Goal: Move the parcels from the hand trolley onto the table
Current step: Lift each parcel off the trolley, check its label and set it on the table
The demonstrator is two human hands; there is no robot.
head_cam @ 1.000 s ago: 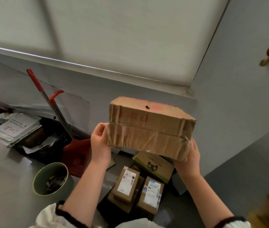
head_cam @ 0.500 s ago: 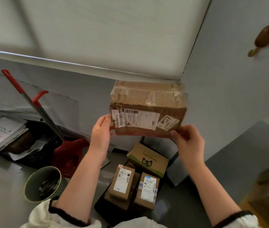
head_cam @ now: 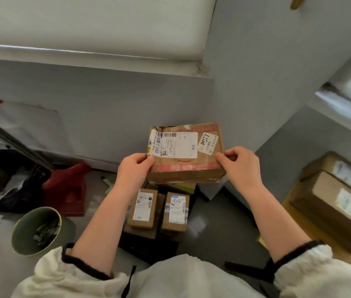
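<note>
Parcel [head_cam: 186,154] tipped label-up, lower than before; L hand [head_cam: 134,171] & R hand [head_cam: 238,164] pinch its near corners.

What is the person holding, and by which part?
A labelled cardboard parcel, gripped with both hands. The left hand holds its near left corner and the right hand holds its near right corner.

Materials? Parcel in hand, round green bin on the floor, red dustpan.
Held parcel: brown cardboard by the look, matte, with creased edges, a strip of red-printed tape and white paper labels.
Green bin: painted metal or hard plastic; smooth wall, thin brighter rim. Cannot tell which.
Red dustpan: probably moulded plastic, uniform red with a soft sheen.
</note>
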